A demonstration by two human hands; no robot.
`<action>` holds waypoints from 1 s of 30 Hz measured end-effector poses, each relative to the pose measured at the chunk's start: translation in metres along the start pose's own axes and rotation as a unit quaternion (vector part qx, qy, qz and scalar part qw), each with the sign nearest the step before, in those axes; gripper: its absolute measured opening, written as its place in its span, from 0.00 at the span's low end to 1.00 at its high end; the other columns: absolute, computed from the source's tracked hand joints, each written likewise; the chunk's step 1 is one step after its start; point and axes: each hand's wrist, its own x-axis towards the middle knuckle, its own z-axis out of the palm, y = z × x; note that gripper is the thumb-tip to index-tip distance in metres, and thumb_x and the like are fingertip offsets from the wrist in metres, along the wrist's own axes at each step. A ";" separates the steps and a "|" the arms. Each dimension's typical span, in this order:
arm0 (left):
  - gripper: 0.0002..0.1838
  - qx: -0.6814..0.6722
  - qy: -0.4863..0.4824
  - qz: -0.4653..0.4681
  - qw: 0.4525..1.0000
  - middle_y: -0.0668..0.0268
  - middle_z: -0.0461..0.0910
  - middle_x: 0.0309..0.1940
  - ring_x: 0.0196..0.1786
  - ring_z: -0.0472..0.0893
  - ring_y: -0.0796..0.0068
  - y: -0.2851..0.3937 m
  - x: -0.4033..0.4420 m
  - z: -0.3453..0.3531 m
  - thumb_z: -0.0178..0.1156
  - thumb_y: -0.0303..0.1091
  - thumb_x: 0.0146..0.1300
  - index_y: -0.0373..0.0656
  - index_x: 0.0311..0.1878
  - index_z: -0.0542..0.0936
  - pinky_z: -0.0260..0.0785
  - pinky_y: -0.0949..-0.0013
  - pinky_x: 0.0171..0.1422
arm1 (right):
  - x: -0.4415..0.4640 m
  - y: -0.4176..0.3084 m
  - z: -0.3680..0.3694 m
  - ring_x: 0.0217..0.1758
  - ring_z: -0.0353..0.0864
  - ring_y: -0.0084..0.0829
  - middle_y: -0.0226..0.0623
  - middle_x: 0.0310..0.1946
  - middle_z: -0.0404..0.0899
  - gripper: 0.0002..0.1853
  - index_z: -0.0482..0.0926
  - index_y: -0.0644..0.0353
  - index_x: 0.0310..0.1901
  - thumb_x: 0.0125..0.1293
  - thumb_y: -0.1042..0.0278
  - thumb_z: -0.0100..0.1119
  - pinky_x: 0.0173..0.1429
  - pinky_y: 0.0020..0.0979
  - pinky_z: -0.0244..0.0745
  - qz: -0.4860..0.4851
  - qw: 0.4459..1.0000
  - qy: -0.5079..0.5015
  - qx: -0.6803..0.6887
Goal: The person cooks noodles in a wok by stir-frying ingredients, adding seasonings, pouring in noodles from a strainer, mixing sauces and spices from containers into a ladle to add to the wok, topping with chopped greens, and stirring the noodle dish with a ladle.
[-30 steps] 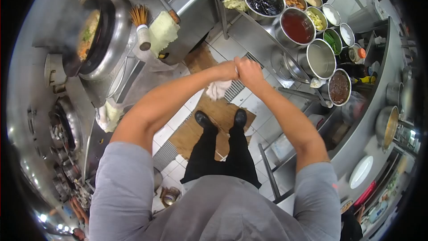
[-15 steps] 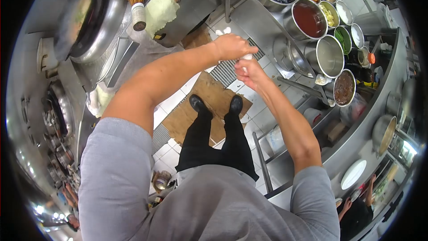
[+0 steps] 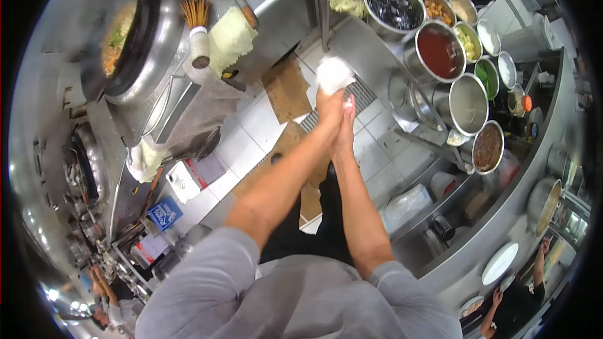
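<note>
A crumpled white cloth (image 3: 334, 75) bulges from the top of my left hand (image 3: 329, 108), which is closed around it over the floor in front of me. My right hand (image 3: 345, 130) presses against the left from the side, and a bit of the white cloth shows at its fingers. Some of the right fingers are hidden between the two palms. To the left, a wok (image 3: 151, 37) with food and green bits in it gives off steam. Beside it stand a bamboo brush (image 3: 197, 28) and a pale green cloth (image 3: 231, 41).
On the right rack are steel pots, including one of red sauce (image 3: 438, 51), one of dark liquid (image 3: 396, 6) and one of brown sauce (image 3: 487, 147). Cardboard (image 3: 286, 91) lies on the tiled floor. A white plate (image 3: 500, 263) sits on the right counter, near another person (image 3: 518, 311).
My hands have gone from gripping the cloth with elbows out to being pressed together, arms nearly straight. The cloth now bunches above my left hand. The view has shifted, showing more floor at left.
</note>
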 end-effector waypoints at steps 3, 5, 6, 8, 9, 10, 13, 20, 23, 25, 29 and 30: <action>0.18 -0.009 0.044 -0.016 0.999 0.51 0.82 0.48 0.53 0.80 0.61 -0.014 -0.011 -0.014 0.59 0.33 0.63 0.37 0.55 0.78 0.70 0.65 0.55 | 0.016 0.009 -0.009 0.68 0.66 0.38 0.42 0.69 0.62 0.34 0.52 0.49 0.74 0.74 0.40 0.41 0.66 0.44 0.68 0.029 0.998 -0.047 0.002; 0.20 0.147 0.025 0.116 0.982 0.51 0.82 0.49 0.55 0.79 0.60 -0.008 -0.016 -0.030 0.58 0.38 0.65 0.36 0.56 0.77 0.68 0.64 0.57 | 0.015 0.007 -0.006 0.66 0.68 0.32 0.41 0.62 0.70 0.25 0.66 0.60 0.64 0.72 0.55 0.54 0.69 0.33 0.63 0.141 0.971 -0.047 0.186; 0.22 0.243 -0.006 0.115 0.963 0.51 0.80 0.52 0.57 0.78 0.60 0.003 -0.011 -0.038 0.56 0.43 0.67 0.36 0.56 0.77 0.67 0.62 0.60 | 0.017 0.004 -0.005 0.59 0.72 0.30 0.38 0.54 0.74 0.19 0.69 0.60 0.58 0.71 0.61 0.56 0.64 0.32 0.67 0.095 0.988 -0.026 0.120; 0.31 0.278 -0.081 -0.060 0.955 0.52 0.70 0.65 0.58 0.77 0.56 0.039 -0.020 -0.051 0.48 0.57 0.70 0.38 0.61 0.75 0.63 0.58 0.65 | 0.005 -0.017 0.018 0.43 0.78 0.24 0.31 0.37 0.78 0.07 0.74 0.60 0.42 0.65 0.74 0.60 0.51 0.29 0.75 0.035 0.997 0.060 -0.034; 0.31 0.281 -0.080 -0.057 0.955 0.52 0.70 0.65 0.58 0.77 0.56 0.039 -0.026 -0.061 0.48 0.57 0.70 0.38 0.61 0.75 0.63 0.58 0.65 | 0.005 -0.020 0.019 0.43 0.78 0.24 0.31 0.37 0.78 0.07 0.74 0.60 0.42 0.65 0.74 0.60 0.51 0.29 0.75 0.034 0.997 0.058 -0.030; 0.32 0.175 -0.162 -0.123 0.963 0.50 0.66 0.68 0.61 0.74 0.53 0.033 -0.034 -0.072 0.48 0.58 0.70 0.41 0.65 0.71 0.62 0.55 0.68 | 0.008 -0.026 0.013 0.42 0.78 0.23 0.32 0.36 0.79 0.06 0.75 0.61 0.41 0.65 0.74 0.60 0.48 0.29 0.75 -0.005 0.992 0.045 -0.115; 0.38 0.022 -0.214 -0.319 0.923 0.47 0.60 0.71 0.67 0.67 0.49 0.019 -0.057 -0.109 0.48 0.62 0.69 0.44 0.71 0.63 0.60 0.46 0.70 | 0.021 -0.049 -0.026 0.40 0.81 0.32 0.39 0.35 0.80 0.06 0.77 0.64 0.37 0.58 0.80 0.62 0.45 0.34 0.76 -0.129 0.918 0.034 -0.374; 0.35 -0.156 -0.201 -0.469 0.846 0.52 0.76 0.53 0.46 0.79 0.58 0.002 -0.027 -0.067 0.59 0.61 0.62 0.43 0.61 0.71 0.77 0.52 0.48 | -0.062 -0.093 -0.001 0.42 0.80 0.47 0.45 0.37 0.78 0.15 0.79 0.62 0.36 0.43 0.85 0.63 0.46 0.37 0.75 -0.308 0.652 -0.322 -0.614; 0.23 -0.212 -0.176 -0.394 0.877 0.62 0.80 0.32 0.30 0.79 0.67 -0.006 -0.041 -0.039 0.61 0.54 0.64 0.42 0.46 0.76 0.76 0.63 0.38 | -0.075 -0.090 -0.008 0.43 0.81 0.45 0.44 0.39 0.80 0.12 0.78 0.59 0.40 0.53 0.79 0.64 0.49 0.38 0.77 -0.301 0.716 -0.241 -0.582; 0.18 -0.262 -0.090 -0.247 0.928 0.64 0.77 0.29 0.29 0.78 0.69 0.050 -0.067 -0.025 0.59 0.51 0.68 0.43 0.38 0.75 0.75 0.66 0.36 | -0.065 -0.077 -0.023 0.45 0.81 0.39 0.38 0.39 0.79 0.08 0.75 0.56 0.42 0.62 0.77 0.58 0.50 0.39 0.76 -0.022 0.995 0.056 -0.082; 0.14 -0.237 -0.168 -0.152 0.945 0.65 0.76 0.31 0.32 0.78 0.71 0.064 -0.076 -0.044 0.51 0.44 0.72 0.43 0.36 0.75 0.74 0.66 0.39 | -0.074 -0.095 0.006 0.46 0.81 0.33 0.37 0.42 0.79 0.10 0.73 0.58 0.46 0.64 0.73 0.60 0.56 0.36 0.76 0.130 0.987 0.022 0.087; 0.16 -0.093 -0.208 -0.015 0.974 0.64 0.77 0.32 0.37 0.79 0.70 0.065 -0.074 -0.052 0.48 0.43 0.73 0.40 0.44 0.77 0.73 0.66 0.47 | -0.077 -0.103 0.012 0.47 0.81 0.33 0.38 0.44 0.80 0.11 0.74 0.59 0.48 0.64 0.74 0.59 0.57 0.35 0.75 0.164 0.980 -0.034 0.105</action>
